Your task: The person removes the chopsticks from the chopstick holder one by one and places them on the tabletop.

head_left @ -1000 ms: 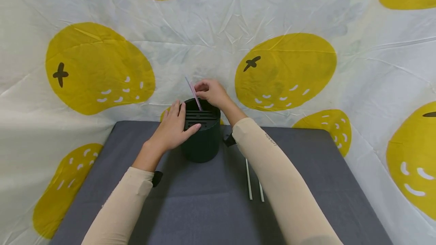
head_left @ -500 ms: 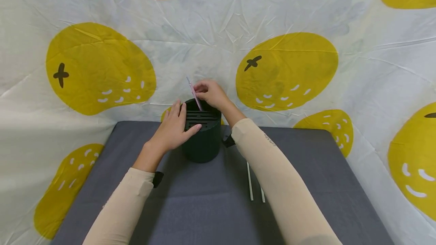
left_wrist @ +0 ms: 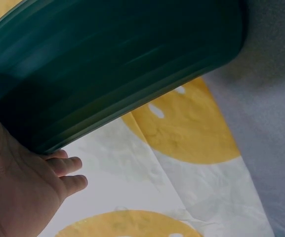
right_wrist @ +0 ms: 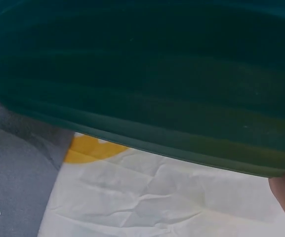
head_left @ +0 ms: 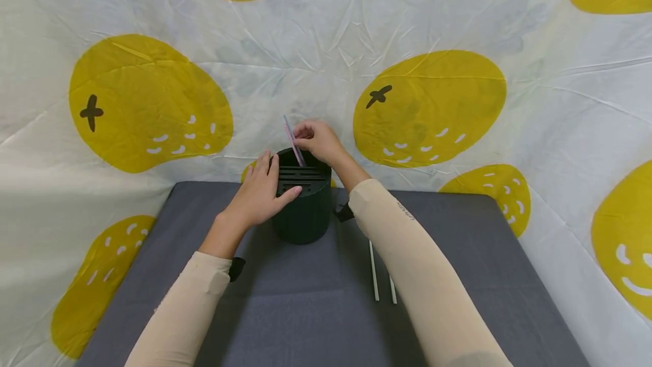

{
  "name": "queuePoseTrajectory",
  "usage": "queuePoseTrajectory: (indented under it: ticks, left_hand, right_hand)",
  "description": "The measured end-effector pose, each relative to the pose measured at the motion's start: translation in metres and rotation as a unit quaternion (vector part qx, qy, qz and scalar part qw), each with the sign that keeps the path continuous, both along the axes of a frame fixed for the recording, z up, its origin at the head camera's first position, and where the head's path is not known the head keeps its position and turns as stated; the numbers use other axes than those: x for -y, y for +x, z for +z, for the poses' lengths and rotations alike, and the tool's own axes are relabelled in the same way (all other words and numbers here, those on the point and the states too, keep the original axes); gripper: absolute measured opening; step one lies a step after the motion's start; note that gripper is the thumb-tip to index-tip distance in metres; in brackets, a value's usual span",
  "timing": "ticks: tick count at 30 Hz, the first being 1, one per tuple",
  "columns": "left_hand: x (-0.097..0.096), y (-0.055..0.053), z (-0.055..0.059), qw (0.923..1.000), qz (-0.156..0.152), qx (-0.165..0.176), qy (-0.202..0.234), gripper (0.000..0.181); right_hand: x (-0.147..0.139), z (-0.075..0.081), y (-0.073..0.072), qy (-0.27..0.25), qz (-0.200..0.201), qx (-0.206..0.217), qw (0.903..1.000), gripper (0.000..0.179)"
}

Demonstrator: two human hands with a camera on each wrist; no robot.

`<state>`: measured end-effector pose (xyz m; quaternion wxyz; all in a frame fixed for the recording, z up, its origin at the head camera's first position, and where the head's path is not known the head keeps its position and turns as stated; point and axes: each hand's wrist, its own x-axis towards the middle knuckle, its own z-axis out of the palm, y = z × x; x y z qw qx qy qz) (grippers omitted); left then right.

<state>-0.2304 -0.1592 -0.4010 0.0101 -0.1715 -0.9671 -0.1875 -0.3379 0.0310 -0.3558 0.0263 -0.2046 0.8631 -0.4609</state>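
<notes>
A dark green round holder (head_left: 301, 220) with a black slotted insert (head_left: 300, 177) over the front part of its mouth stands upright on the table. My left hand (head_left: 254, 191) rests against the left of its rim, fingers straight and thumb reaching over the front edge. In the left wrist view, the fingertips (left_wrist: 72, 173) stick out past the green wall. Above the back opening, my right hand (head_left: 317, 139) pinches thin pinkish and bluish sticks (head_left: 294, 141) with curled fingers. The sticks lean left at the top, and their lower ends are hidden inside the holder.
Two thin pale sticks (head_left: 374, 276) lie on the grey tabletop (head_left: 295, 321), partly covered by the right sleeve (head_left: 417, 265). Right behind the table hangs a white cloth (head_left: 305, 44) printed with yellow fruit shapes.
The tops of the thin sticks have shifted slightly to the right, along with the right fingertips. My left hand and the holder stay almost where they were.
</notes>
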Motion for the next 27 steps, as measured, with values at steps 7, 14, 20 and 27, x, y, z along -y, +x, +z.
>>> queuePoseTrajectory:
  ticks: [7, 14, 20, 27]
  left_hand:
    - [-0.001, 0.002, 0.003, 1.0, 0.002, 0.0, -0.002, 0.109]
    - [-0.001, 0.003, 0.004, 1.0, 0.005, 0.006, -0.003, 0.109]
    - [-0.001, 0.003, 0.003, 1.0, 0.007, 0.005, -0.002, 0.111]
    - [0.001, 0.003, 0.001, 1.0, 0.006, 0.005, -0.003, 0.111]
  right_hand:
    - [-0.004, 0.0, 0.0, -0.034, 0.001, 0.013, 0.9993, 0.015]
    - [-0.013, 0.012, 0.009, -0.089, -0.002, -0.008, 0.996, 0.017]
    - [-0.025, 0.026, 0.018, -0.167, 0.001, -0.029, 0.9855, 0.015]
    - [-0.039, 0.043, 0.023, -0.243, 0.01, -0.061, 0.9681, 0.014]
